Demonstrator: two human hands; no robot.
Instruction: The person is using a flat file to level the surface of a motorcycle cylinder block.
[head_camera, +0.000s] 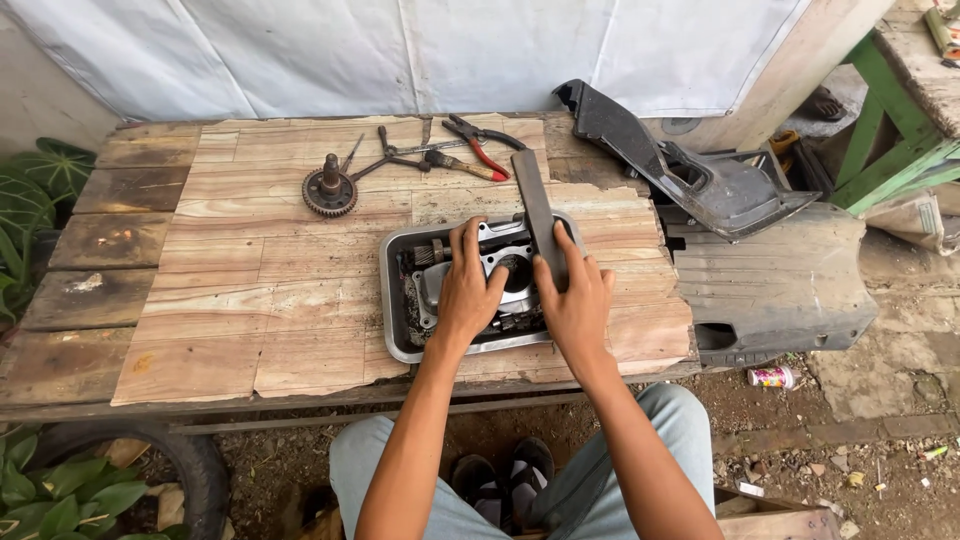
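Knees in pale trousers (640, 440) sit at bottom centre, sandalled feet (500, 475) between them. Left of centre on the plank table (250, 300) lies a toothed gear (329, 190), with pliers (478, 145) and hand tools in the upper middle. At centre, a metal tray (395, 300) holds an engine part (505, 275) with a round bore. Left hand (468, 290) presses flat on the part, fingers spread. Right hand (575, 300) grips a flat metal bar (537, 215), its long axis running toward upper frame. Black plastic panels (700, 180) lie right; dirt ground below.
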